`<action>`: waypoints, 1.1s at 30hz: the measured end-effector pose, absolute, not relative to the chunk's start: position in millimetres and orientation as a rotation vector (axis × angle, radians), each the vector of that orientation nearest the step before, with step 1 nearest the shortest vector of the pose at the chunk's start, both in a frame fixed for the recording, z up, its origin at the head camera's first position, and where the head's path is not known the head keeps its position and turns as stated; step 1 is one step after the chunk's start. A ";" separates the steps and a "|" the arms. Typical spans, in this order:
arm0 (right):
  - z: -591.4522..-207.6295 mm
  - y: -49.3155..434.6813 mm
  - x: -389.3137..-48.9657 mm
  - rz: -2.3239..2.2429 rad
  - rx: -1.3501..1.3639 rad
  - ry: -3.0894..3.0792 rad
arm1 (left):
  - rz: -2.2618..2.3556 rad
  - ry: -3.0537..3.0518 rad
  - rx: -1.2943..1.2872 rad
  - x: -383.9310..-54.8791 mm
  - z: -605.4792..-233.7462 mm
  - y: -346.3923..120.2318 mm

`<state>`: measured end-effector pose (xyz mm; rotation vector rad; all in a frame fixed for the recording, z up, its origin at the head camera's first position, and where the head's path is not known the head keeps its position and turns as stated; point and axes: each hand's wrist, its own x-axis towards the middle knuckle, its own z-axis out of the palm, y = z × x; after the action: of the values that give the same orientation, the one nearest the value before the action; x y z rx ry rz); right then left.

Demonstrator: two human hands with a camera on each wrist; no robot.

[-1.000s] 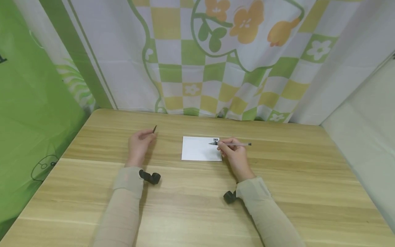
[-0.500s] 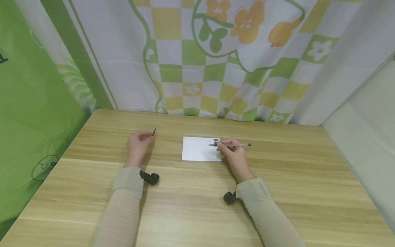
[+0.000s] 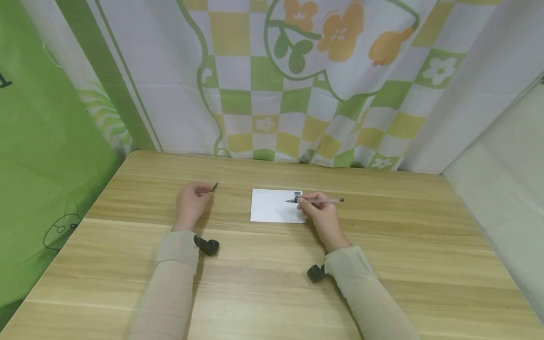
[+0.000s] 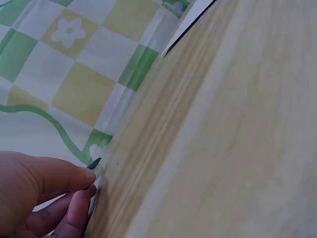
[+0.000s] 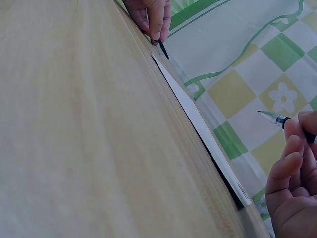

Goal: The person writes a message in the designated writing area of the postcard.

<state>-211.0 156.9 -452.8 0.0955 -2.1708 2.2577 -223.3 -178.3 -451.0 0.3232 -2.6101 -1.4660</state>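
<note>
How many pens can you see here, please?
1: the pen, in the person's right grip, over the white card. The left grip pinches a small dark piece, perhaps its cap.

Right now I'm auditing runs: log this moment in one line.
left hand: pinches small dark item | right hand: holds uncapped pen above white card | card: flat on table

A card (image 3: 272,207) is on the table (image 3: 255,288). The left hand (image 3: 191,202) is left of it, the pen (image 3: 319,201) in the right hand (image 3: 325,218) over it, the curtain (image 3: 238,71) behind.
</note>
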 end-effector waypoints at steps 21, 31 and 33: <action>-451.9 156.5 -209.2 2.271 0.086 -2.142 | -1.425 -2.647 0.291 -221.8 -448.5 -176.1; -450.4 155.6 -209.7 2.256 0.085 -2.164 | -1.332 -2.666 0.131 -227.6 -446.7 -170.9; -450.8 155.5 -210.1 2.258 0.081 -2.161 | -1.324 -2.680 0.082 -227.6 -444.7 -168.7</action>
<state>-210.1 155.5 -450.8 0.0808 -2.1615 2.2581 -227.6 -168.7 -444.7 0.0822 -2.6797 -1.3235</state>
